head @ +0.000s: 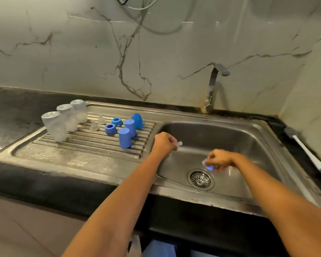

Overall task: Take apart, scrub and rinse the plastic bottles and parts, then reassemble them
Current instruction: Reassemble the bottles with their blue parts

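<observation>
Bottles [68,116]: 3, clear plastic, mouth-down in a row at the far left of the drainboard [63,156]. We judge them inverted so that water runs out along the ribs.
Teats [94,125]: 2, clear, standing on their wide bases just right of the row, apart from each other.
Rings [110,128]: 2, blue, set flat beside the teats.
Caps [125,138]: 3, blue, open end down nearest the basin [211,123]. 2 are cylindrical and 1, at the back, is domed. We take this grouping by kind as laid out for matching up later.
Left hand [163,143]: fingers curled round a small clear part [179,144] whose tip pokes out toward the basin. It is held at the basin's left edge, near the caps. We take the part for a 3rd teat, but blur keeps us from being sure.
Right hand [220,158]: fingertips pinching a small blue part [209,167] low in the basin, just beside the drain [200,179]. It may be a 3rd ring. We reckon it is kept low so that drips fall into the basin.
Tap [214,84]: we see no stream from it.
Brush [304,149]: lying on the tabletop [17,112] right of the basin, well apart from both hands.
Stage: we judge washing nearly done. Reassembly is not begun, since no bottle wears a ring.
</observation>
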